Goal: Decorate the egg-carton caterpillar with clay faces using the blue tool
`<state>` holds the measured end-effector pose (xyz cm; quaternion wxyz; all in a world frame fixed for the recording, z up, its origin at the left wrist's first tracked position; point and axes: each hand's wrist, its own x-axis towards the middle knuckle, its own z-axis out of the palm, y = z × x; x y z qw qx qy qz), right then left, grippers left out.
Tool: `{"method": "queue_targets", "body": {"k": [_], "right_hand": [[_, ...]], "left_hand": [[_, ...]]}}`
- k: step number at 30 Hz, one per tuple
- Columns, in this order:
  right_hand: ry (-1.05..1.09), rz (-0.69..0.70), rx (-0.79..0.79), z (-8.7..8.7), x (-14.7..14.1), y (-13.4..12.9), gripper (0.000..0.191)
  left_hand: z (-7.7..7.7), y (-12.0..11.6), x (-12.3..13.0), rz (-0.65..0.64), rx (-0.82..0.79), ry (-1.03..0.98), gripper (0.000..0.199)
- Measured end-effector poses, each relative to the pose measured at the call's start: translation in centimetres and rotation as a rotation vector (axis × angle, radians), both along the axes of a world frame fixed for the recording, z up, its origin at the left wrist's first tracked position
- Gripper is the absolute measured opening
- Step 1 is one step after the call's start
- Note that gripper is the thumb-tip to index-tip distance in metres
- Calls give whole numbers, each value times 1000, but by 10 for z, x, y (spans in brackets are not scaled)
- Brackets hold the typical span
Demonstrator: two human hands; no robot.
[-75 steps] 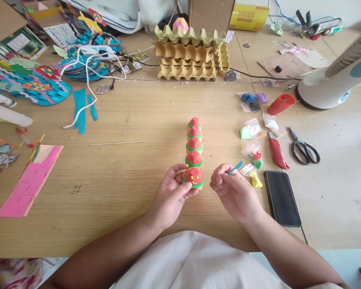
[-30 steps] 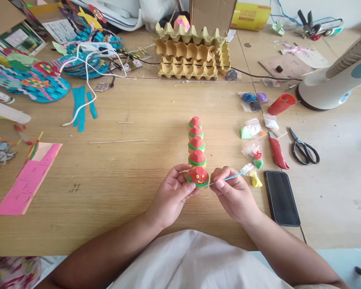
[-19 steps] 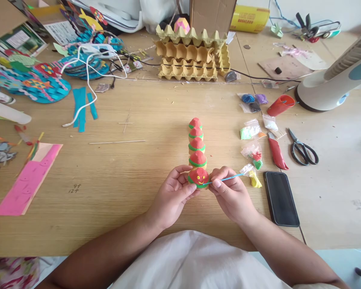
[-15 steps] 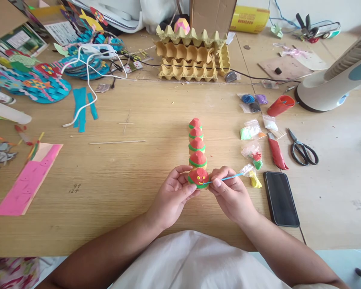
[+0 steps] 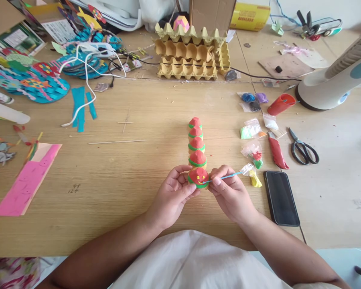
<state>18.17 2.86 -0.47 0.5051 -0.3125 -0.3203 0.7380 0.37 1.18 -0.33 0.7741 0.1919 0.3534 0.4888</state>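
A caterpillar made from egg-carton cups (image 5: 197,157) runs away from me in a row, its cups red on top with a green band. The nearest cup carries a face with yellow eyes and a yellow mouth. My left hand (image 5: 174,192) is closed on this front cup, thumb on its near side and fingers behind. In my right hand (image 5: 228,188) a thin blue modelling tool (image 5: 232,175) is pinched between thumb and fingers. Its tip touches the face beside the mouth. The right fingertips are close to the cup's right side.
Right of my hands lie bagged yellow clay (image 5: 255,179), a phone (image 5: 282,198), a red utility knife (image 5: 277,151), scissors (image 5: 303,147) and a red cup (image 5: 281,104). Egg cartons (image 5: 186,71) stand at the back. A pink paper strip (image 5: 27,180) and white cable (image 5: 87,76) are left.
Both hands, the caterpillar and the blue tool keep nearly the same places. The view has shifted very slightly.
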Motion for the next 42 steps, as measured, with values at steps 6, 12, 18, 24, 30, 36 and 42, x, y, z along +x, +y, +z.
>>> {"method": "queue_targets", "body": {"k": [6,12,18,24,30,36,42], "right_hand": [[2,-8,-29,0,0,0,14],[3,-10,-55,1,-1,0,15],[40,8,-33,3,1,0,15],[-41,-3,10,0,1,-1,12],[-97,-18,42,-2,1,-2,12],[-180,-37,65,0,1,-3,13],[-235,-51,86,0,3,-5,17]], "left_hand": [[1,0,0,0,-11,-1,34],[2,-1,0,-1,-15,8,34],[1,0,-1,6,-21,13,34],[3,0,-1,2,-21,13,35],[4,1,0,3,-19,7,34],[5,0,-1,-4,-16,10,34],[3,0,-1,-2,-15,19,34]]}}
